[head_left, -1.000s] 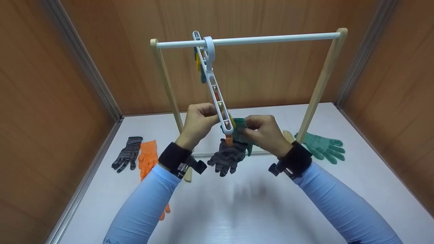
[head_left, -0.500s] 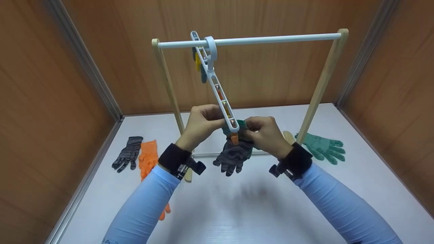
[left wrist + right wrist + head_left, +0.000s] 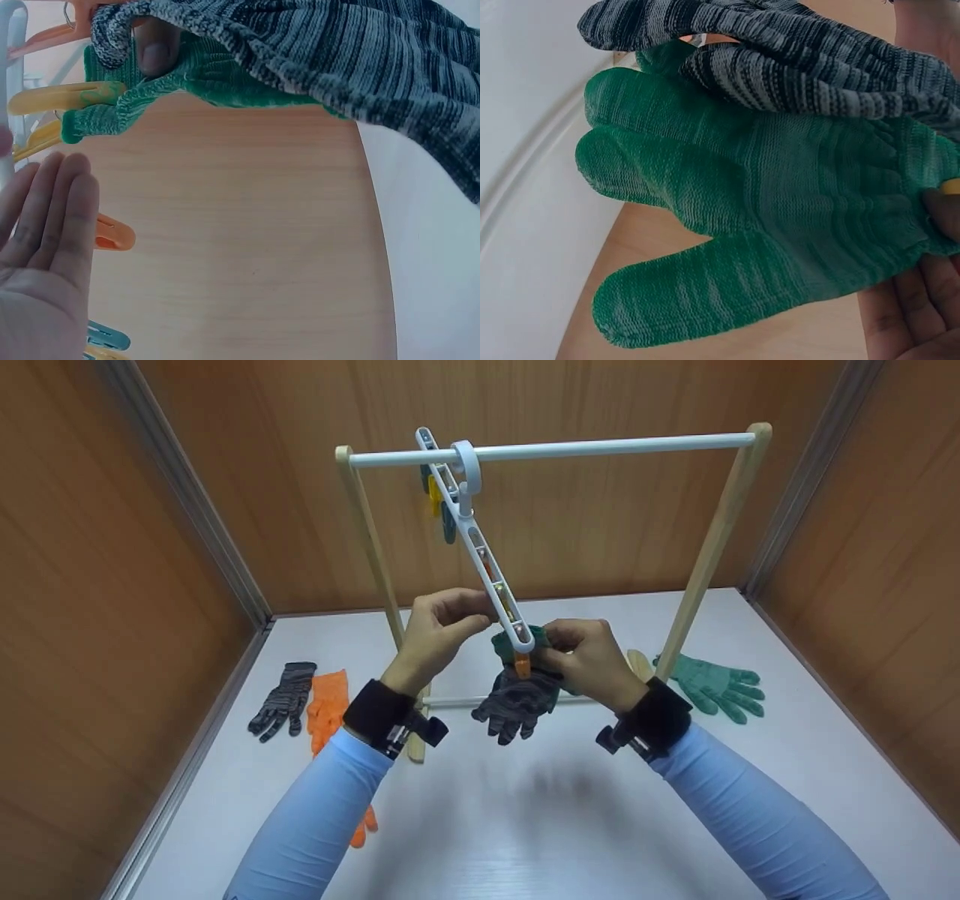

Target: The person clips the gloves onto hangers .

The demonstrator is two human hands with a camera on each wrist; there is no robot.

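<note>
My right hand (image 3: 581, 656) pinches the green glove (image 3: 780, 195) cuff at the hanger's (image 3: 487, 574) low end; my left hand (image 3: 439, 630) grips the hanger just left.

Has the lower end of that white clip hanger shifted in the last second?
Yes. The clip hanger's lower end has swung to the right, away from the rack's left wooden post, and slightly down, while its hook has stayed on the white rail.

A grey striped knit glove (image 3: 514, 701) hangs fingers-down from an orange clip (image 3: 522, 664) at the low end of a tilted white peg hanger (image 3: 480, 556); a green knit glove (image 3: 765, 217) lies against it.
</note>
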